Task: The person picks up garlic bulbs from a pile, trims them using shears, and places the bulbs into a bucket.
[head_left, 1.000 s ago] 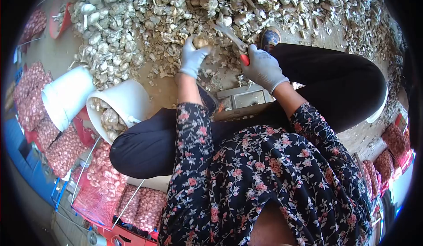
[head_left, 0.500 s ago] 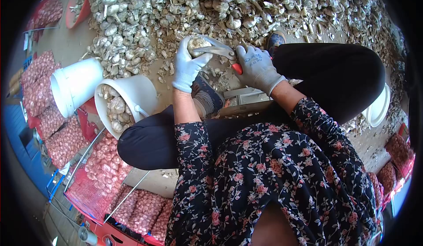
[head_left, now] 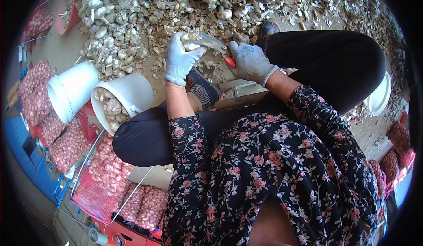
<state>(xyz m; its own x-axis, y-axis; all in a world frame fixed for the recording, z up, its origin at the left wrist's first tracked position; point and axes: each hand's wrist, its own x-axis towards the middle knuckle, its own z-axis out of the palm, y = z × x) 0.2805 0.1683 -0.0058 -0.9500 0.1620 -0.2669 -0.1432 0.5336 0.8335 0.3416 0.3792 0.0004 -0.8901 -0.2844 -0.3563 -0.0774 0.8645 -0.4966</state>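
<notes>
My left hand (head_left: 179, 60), in a grey-white glove, holds a garlic bulb (head_left: 191, 46) above the ground. The gloved fingers of my right hand (head_left: 252, 61) are closed on the red handle of a pair of shears (head_left: 216, 46). The metal blades reach left to the bulb and lie against it. Beyond both hands spreads a large heap of garlic bulbs (head_left: 119, 41) with dry stalks and loose skins.
Left of my knee lies a tipped white bucket (head_left: 140, 91) with garlic in it, beside another white bucket (head_left: 79, 87). Net sacks of garlic (head_left: 68, 144) stand at the left. A red tub (head_left: 67, 12) is at the upper left, a white container (head_left: 380, 94) at the right.
The view has shifted slightly. Both hands appear a little further left, still holding the bulb and the shears. The blades now lie higher across the bulb.
</notes>
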